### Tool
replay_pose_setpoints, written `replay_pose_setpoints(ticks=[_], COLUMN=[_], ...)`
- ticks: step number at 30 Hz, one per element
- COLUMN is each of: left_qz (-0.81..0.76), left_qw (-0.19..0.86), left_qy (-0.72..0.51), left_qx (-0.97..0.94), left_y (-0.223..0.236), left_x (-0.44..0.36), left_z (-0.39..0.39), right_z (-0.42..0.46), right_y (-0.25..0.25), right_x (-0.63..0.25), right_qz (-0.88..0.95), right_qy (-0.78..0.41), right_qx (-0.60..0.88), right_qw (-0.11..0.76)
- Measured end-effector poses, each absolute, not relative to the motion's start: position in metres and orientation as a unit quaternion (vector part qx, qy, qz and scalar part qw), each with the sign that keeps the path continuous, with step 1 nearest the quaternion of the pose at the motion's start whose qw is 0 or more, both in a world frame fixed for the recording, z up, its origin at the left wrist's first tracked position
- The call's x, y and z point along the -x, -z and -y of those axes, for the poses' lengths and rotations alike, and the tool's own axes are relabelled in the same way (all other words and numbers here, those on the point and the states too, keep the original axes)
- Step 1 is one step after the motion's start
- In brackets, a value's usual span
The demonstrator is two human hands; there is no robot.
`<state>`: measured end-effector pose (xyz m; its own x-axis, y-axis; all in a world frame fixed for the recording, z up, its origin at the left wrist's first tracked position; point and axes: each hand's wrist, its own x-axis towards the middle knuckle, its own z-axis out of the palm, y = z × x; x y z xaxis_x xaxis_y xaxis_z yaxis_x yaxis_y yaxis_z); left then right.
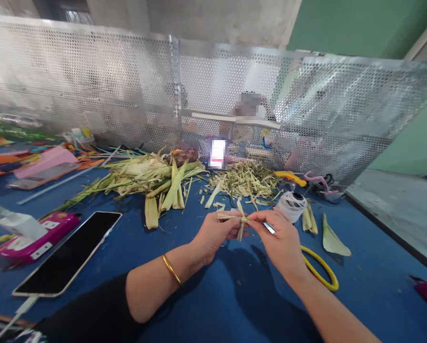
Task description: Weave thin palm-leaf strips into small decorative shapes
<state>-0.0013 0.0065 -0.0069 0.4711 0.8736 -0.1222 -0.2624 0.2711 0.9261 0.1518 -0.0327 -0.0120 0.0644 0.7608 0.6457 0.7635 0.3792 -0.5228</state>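
Note:
Between my hands, above the blue table (213,295), is a small knotted piece of pale green husk strips (244,220) with ends sticking out several ways. My left hand (217,231) pinches it from the left, and a gold bangle (171,269) circles that wrist. From the right, my right hand (276,233) presses finger and thumb on the knot. A shiny metal tool (269,228), perhaps scissors or a blade, shows partly beneath the right fingers; its handle is hidden. A yellow ring (324,271) lies beside the right wrist.
Behind my hands lie a husk pile (142,174) and shredded strips (249,180). A white thread spool (292,206), yellow-handled tool (290,178) and husk pieces (333,240) sit right. A phone (70,252) and magenta power strip (42,238) lie left. A perforated metal screen (127,85) borders the table.

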Motion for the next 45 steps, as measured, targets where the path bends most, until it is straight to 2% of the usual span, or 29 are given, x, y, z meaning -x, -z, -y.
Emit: replay_pose_setpoints(ticks=[8, 18, 27, 35, 38, 41, 45], left_qz=[-0.323, -0.313, -0.332, -0.346, -0.352, -0.361, -0.367], left_qw=[0.731, 0.732, 0.721, 0.701, 0.707, 0.716, 0.717], left_qy=[-0.391, -0.387, -0.378, -0.376, -0.379, -0.391, -0.403], left_qx=[-0.457, -0.466, -0.476, -0.498, -0.483, -0.452, -0.434], left_y=[0.007, 0.006, 0.0, 0.001, 0.001, 0.0, 0.0], left_x=[0.0, -0.001, 0.001, 0.0, 0.001, 0.003, 0.004], left_z=[-0.005, -0.004, -0.004, -0.004, -0.005, -0.007, -0.009], right_z=[0.032, 0.032, 0.032, 0.03, 0.031, 0.033, 0.036], right_y=[0.009, 0.008, 0.006, 0.01, 0.006, -0.002, -0.009], right_x=[-0.149, -0.147, -0.148, -0.146, -0.149, -0.156, -0.158], right_qz=[0.65, 0.625, 0.547, 0.525, 0.561, 0.666, 0.805], right_qy=[-0.065, -0.094, -0.25, -0.303, -0.238, -0.052, 0.116], right_qx=[0.568, 0.584, 0.608, 0.606, 0.597, 0.55, 0.454], right_qw=[0.501, 0.51, 0.519, 0.516, 0.521, 0.502, 0.364])
